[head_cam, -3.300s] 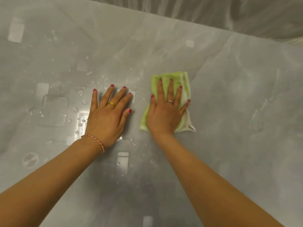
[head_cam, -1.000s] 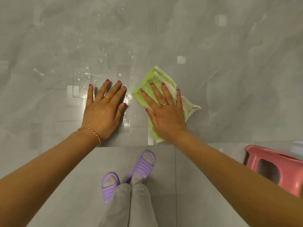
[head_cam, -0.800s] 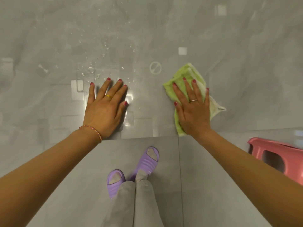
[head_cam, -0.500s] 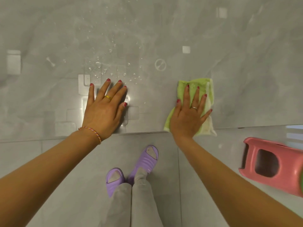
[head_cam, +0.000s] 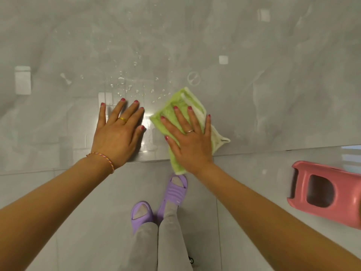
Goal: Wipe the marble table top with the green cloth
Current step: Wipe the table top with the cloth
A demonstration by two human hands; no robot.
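The grey marble table top [head_cam: 273, 94] fills the upper part of the head view, with its near edge crossing the middle. A folded green cloth [head_cam: 172, 106] lies on it near that edge, one end hanging over the edge. My right hand [head_cam: 190, 137] presses flat on the cloth with fingers spread. Resting flat on the bare marble just left of the cloth is my left hand [head_cam: 117, 133], which holds nothing. Water drops [head_cam: 125, 83] dot the marble beyond my left fingertips.
Below the table edge is a grey tiled floor [head_cam: 78, 222]. My feet in purple slippers [head_cam: 156, 202] stand close to the edge. A pink plastic stool [head_cam: 324, 194] sits on the floor at the right.
My right hand has slid the cloth back to the left, close to my left hand, and turned it at an angle. The left hand has stayed in place.
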